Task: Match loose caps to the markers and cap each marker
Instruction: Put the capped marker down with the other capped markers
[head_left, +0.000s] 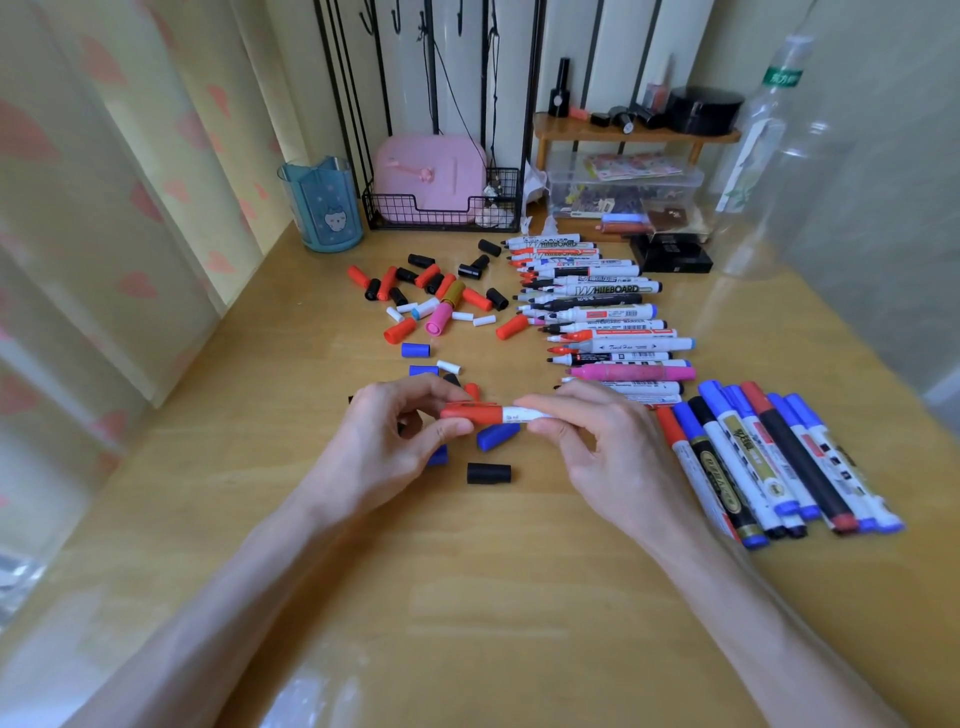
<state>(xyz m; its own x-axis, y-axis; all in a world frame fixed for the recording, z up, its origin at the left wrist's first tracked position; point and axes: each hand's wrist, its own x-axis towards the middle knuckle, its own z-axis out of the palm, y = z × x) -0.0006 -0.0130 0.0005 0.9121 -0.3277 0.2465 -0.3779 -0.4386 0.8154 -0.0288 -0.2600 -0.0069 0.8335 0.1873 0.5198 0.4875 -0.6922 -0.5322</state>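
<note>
Loose caps are scattered on the tabletop beyond the left hand. A red cap is pinched between that hand's thumb and fingers. The cap is seated on the end of a white marker, whose barrel is gripped by the curled fingers of the right hand. Between the hands, below the marker, a blue cap and a black cap are lying. Uncapped markers are lined up beyond the right hand, and capped markers are laid to its right.
</note>
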